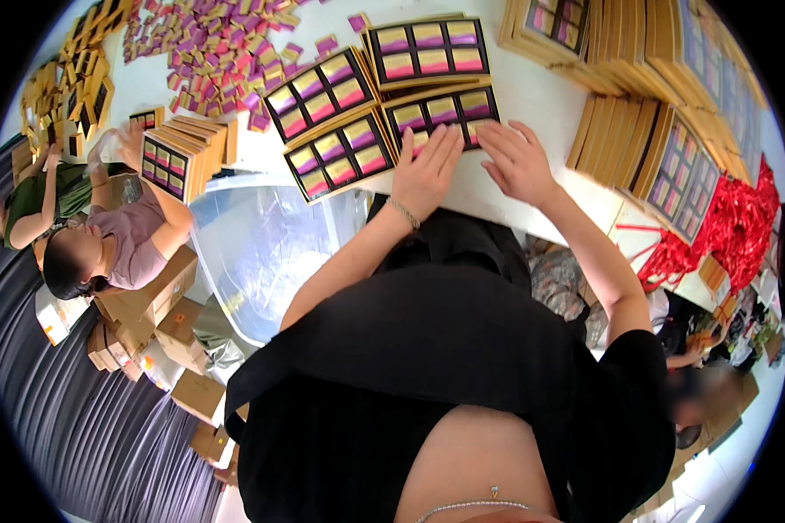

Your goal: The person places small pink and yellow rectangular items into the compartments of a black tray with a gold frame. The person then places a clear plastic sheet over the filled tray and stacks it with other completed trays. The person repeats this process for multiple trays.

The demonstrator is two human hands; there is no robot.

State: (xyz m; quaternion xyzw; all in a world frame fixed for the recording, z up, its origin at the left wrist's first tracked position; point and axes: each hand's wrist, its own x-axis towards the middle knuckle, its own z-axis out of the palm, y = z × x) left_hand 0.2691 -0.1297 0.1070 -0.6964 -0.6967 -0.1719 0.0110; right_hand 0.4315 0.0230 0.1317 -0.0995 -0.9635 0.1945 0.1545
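Note:
Four black-and-gold boxes stand together on the white table in front of me, each with six compartments of small gold, purple and pink wrapped pieces. My left hand [427, 170] lies with fingers stretched over the lower edge of the near right box [442, 109]. At that box's right corner, my right hand [521, 163] rests with its fingers spread. Neither hand grips anything. The near left box [341, 157] is beside my left hand. Behind are the far left box [320, 94] and the far right box [427, 50].
Loose wrapped pieces [218, 52] are heaped at the far left. Tall stacks of filled boxes [619, 131] stand on the right, near red ribbon [750, 227]. A clear plastic bin [270, 253] is below the table's left edge. Two people [131, 231] work at the left.

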